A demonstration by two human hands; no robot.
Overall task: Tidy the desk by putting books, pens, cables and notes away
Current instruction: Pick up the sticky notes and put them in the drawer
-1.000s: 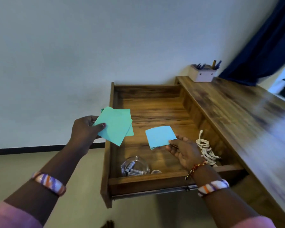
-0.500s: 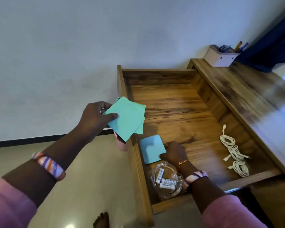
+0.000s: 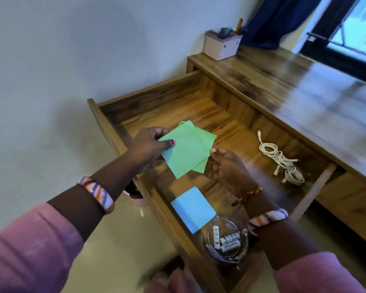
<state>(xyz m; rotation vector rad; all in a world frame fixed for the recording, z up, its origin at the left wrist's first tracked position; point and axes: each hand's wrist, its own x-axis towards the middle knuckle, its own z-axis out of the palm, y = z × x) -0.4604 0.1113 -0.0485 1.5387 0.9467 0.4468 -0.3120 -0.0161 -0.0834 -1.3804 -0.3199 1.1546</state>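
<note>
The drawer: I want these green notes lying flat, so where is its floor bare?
Bare floor runs from the drawer's back wall to the green notes, left of the white cable. The front is crowded: blue note, glass dish.

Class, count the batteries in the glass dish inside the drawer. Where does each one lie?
3 show in the glass dish: battery at left, and two stacked at right. More may be hidden.
</note>
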